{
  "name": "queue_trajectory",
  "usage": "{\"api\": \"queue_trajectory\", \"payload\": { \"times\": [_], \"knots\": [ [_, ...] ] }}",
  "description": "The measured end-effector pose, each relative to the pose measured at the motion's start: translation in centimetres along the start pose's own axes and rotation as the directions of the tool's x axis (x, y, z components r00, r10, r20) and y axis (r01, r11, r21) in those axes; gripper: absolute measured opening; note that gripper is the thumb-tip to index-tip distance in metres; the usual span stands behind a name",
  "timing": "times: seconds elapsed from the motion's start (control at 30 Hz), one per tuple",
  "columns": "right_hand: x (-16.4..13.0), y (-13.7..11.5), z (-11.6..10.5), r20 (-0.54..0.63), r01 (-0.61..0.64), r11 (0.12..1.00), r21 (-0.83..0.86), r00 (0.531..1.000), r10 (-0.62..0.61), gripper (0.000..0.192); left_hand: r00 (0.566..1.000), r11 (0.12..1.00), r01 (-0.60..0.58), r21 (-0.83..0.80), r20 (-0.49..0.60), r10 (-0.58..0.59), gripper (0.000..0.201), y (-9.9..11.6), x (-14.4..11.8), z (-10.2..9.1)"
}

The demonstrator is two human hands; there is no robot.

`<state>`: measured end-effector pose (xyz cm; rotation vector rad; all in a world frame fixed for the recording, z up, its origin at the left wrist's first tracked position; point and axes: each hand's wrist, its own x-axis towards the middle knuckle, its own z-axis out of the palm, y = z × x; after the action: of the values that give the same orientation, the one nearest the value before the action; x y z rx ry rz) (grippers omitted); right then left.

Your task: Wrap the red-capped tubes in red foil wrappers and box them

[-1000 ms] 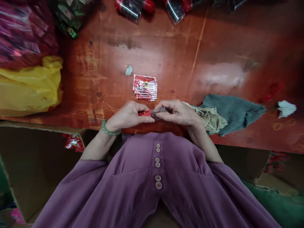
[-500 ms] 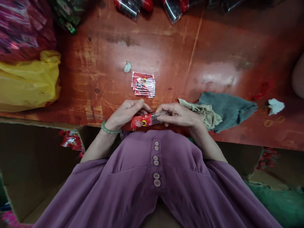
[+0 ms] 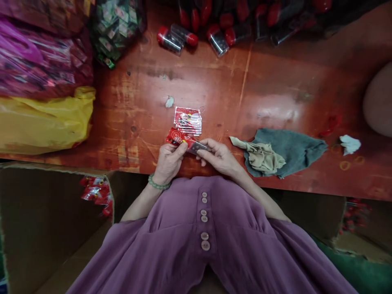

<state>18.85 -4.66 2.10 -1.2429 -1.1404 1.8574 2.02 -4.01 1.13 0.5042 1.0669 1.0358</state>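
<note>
Left hand point(image 3: 169, 160) and right hand point(image 3: 219, 157) close together, fingers curled, forearms bent inward

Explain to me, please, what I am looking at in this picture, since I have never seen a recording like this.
There is no machine here: a camera worn on a person's head looks down at their own two hands. The left hand and right hand together hold a small red packet over the edge of a worn red table. Just beyond lies a small stack of similar packets. To the right are grey and beige cloths; to the left a yellow bag; at the far edge, clear tubes with red caps. The purple cloth below is the person's shirt.
</note>
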Motion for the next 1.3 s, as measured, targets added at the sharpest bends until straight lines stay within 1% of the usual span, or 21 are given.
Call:
{"api": "queue_trajectory", "payload": {
  "times": [0.07, 0.13, 0.17, 0.27, 0.33, 0.4, 0.47, 0.53, 0.6, 0.67, 0.73, 0.8, 0.87, 0.9, 0.97, 1.03, 1.13, 1.23, 1.3],
  "knots": [
    [-0.1, 0.1, 0.6, -0.061, 0.048, 0.995, -0.085, 0.997, -0.053, 0.03, 0.998, 0.999, -0.037, 0.029, -0.048, 0.039, 0.031, -0.1, 0.3, -0.1],
    [0.0, 0.3, 1.0, -0.086, 0.089, 0.992, -0.087, 0.992, -0.096, 0.029, 0.996, 0.998, -0.048, 0.03, -0.069, 0.05, 0.033, 0.0, 0.4, -0.1],
    [0.1, 0.4, 1.2, -0.088, 0.104, 0.993, -0.061, 0.99, -0.109, 0.03, 0.997, 0.999, -0.043, 0.018, -0.059, 0.044, 0.034, 0.1, 0.5, -0.2],
    [0.4, 0.7, 1.6, -0.09, 0.126, 0.992, 0.017, 0.988, -0.124, 0.031, 0.999, 0.999, -0.036, -0.019, 0.019, 0.037, 0.034, 0.4, 0.5, -0.1],
    [0.7, 0.7, 1.7, -0.1, 0.133, 0.991, 0.014, 0.986, -0.131, 0.032, 0.998, 0.999, -0.048, -0.023, 0.039, 0.049, 0.032, 0.5, 0.6, -0.2],
    [0.8, 0.6, 1.8, -0.105, 0.134, 0.991, -0.023, 0.985, -0.136, 0.032, 0.998, 0.998, -0.052, -0.023, 0.026, 0.053, 0.031, 0.6, 0.7, -0.2],
    [0.9, 0.4, 1.9, -0.089, 0.128, 0.989, -0.078, 0.987, -0.135, 0.029, 0.998, 0.998, -0.061, -0.018, -0.002, 0.061, 0.03, 0.7, 0.9, -0.2],
    [1.0, 0.4, 1.9, -0.077, 0.138, 0.976, -0.171, 0.985, -0.153, 0.024, 0.996, 0.997, -0.079, -0.009, -0.036, 0.078, 0.029, 0.7, 1.0, -0.1],
    [1.1, 0.5, 1.8, -0.08, 0.177, 0.935, -0.308, 0.974, -0.211, 0.019, 0.993, 0.996, -0.095, 0.001, -0.068, 0.094, 0.031, 0.6, 1.2, 0.1],
    [1.3, 0.8, 1.7, -0.081, 0.228, 0.876, -0.426, 0.954, -0.287, 0.015, 0.99, 0.994, -0.107, 0.022, -0.085, 0.109, 0.033, 0.5, 1.3, 0.3],
    [1.5, 1.2, 1.6, -0.088, 0.262, 0.837, -0.48, 0.935, -0.343, 0.014, 0.988, 0.99, -0.122, 0.071, -0.088, 0.128, 0.032, 0.3, 1.5, 0.4],
    [1.6, 1.4, 1.5, -0.108, 0.255, 0.856, -0.45, 0.935, -0.336, 0.015, 0.988, 0.984, -0.129, 0.12, -0.066, 0.138, 0.03, 0.3, 1.7, 0.1],
    [1.7, 1.4, 1.4, -0.108, 0.209, 0.925, -0.319, 0.961, -0.254, 0.018, 0.993, 0.985, -0.121, 0.122, 0.004, 0.121, 0.03, 0.4, 1.8, -0.3],
    [1.7, 1.3, 1.3, -0.092, 0.178, 0.956, -0.234, 0.975, -0.204, 0.02, 0.993, 0.988, -0.11, 0.106, 0.05, 0.105, 0.032, 0.4, 1.8, -0.6],
    [1.6, 0.9, 1.2, -0.045, 0.125, 0.987, -0.105, 0.99, -0.131, 0.024, 0.988, 0.995, -0.081, 0.066, 0.135, 0.071, 0.033, 0.6, 1.9, -1.0],
    [1.6, 0.6, 1.2, -0.01, 0.105, 0.991, -0.083, 0.994, -0.106, 0.024, 0.985, 0.998, -0.051, 0.043, 0.168, 0.043, 0.033, 0.6, 1.8, -1.1],
    [1.8, 0.4, 1.2, -0.017, 0.122, 0.975, -0.185, 0.992, -0.127, 0.02, 0.992, 0.999, -0.041, 0.017, 0.121, 0.039, 0.032, 0.6, 1.8, -0.8],
    [2.0, 0.5, 1.3, -0.037, 0.185, 0.922, -0.339, 0.977, -0.21, 0.017, 0.997, 0.997, -0.073, -0.002, 0.028, 0.073, 0.032, 0.5, 1.8, -0.2],
    [2.1, 0.6, 1.3, -0.031, 0.227, 0.883, -0.411, 0.964, -0.263, 0.015, 0.995, 0.996, -0.093, 0.004, -0.026, 0.093, 0.031, 0.5, 1.8, 0.1]
  ]
}}
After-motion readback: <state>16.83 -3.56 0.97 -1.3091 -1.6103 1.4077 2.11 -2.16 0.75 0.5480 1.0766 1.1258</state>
